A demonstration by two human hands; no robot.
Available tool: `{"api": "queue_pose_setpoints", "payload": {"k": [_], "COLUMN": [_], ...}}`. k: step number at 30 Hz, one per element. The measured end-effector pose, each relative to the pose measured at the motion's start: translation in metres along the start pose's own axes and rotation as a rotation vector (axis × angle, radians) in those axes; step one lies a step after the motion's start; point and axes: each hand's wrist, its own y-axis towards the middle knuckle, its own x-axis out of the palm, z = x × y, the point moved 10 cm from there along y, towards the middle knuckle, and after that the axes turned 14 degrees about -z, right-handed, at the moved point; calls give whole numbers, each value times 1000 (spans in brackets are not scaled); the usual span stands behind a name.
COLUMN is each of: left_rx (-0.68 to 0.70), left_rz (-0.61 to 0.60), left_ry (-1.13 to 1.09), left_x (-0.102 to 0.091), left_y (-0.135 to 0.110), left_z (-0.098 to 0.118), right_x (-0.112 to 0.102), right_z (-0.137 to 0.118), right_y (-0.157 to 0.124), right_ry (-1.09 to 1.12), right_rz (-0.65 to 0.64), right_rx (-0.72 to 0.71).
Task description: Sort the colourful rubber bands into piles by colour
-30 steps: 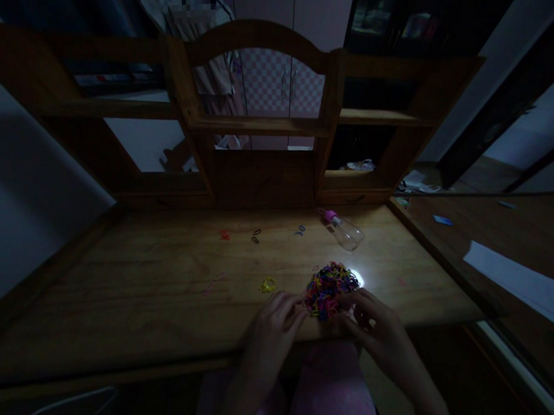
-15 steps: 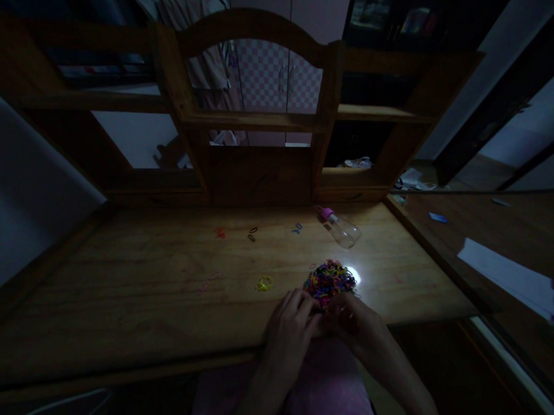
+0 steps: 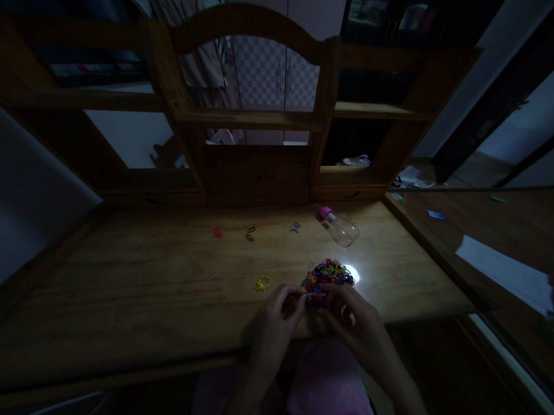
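Observation:
A heap of small coloured rubber bands (image 3: 326,275) lies near the front edge of a wooden desk (image 3: 147,299) in dim light. My left hand (image 3: 273,321) rests at the heap's near left side, fingers curled in a pinch at the bands. My right hand (image 3: 353,317) sits at the heap's near right side, fingers bent into the bands. What each pinch holds is too dark and small to name. A few yellow bands (image 3: 261,284) lie just left of the heap.
A clear bottle with a pink cap (image 3: 340,227) lies on its side behind the heap. Red (image 3: 217,233), dark (image 3: 249,234) and blue (image 3: 295,227) loose bands are scattered further back. A wooden shelf unit (image 3: 255,120) rises at the desk's back.
Half a second ago my hands were pressed together at the heap's near edge. They have since spread slightly apart, with the left hand shifted left.

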Motion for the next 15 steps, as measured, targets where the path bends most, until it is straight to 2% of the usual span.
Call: {"api": "queue_pose_setpoints", "payload": {"k": [6, 10, 15], "left_rx": [-82, -100, -108], "left_rz": [15, 1, -23], "left_ry": [-126, -192, -408], "left_x": [-1, 2, 5], "left_y": [-2, -1, 4], "left_z": [-10, -14, -21], "right_x": [5, 7, 6], "right_z": [-14, -8, 2], "right_y": [11, 16, 17], "right_ry": [51, 112, 267], "right_rz": [31, 52, 54], "right_rx": [-43, -4, 75]}}
